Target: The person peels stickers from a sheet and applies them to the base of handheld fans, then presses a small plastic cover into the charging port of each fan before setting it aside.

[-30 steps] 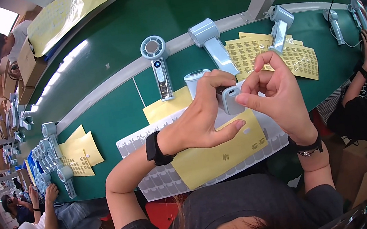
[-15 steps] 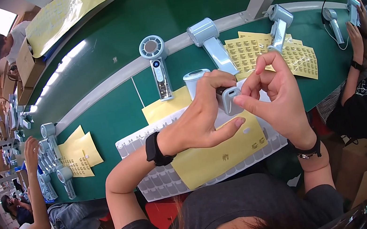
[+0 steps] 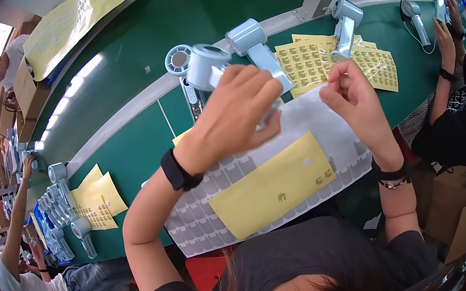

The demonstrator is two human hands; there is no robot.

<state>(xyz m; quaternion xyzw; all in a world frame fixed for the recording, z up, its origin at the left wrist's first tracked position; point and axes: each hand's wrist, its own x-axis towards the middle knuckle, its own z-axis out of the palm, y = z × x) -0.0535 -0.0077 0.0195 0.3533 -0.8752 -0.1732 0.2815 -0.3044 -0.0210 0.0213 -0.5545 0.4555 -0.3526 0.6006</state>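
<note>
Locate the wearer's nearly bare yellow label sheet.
In the head view, the yellow label sheet lies just below and right of centre, on the larger white-and-grey sheet, between the left hand and the person's dark shirt.

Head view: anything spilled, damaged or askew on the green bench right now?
Nothing looks spilled or damaged, though the left hand covers much of the handheld fan it holds. Mildly untidy: the yellow label sheets beyond the right hand overlap at uneven angles, with another handheld fan lying partly over them.
</note>
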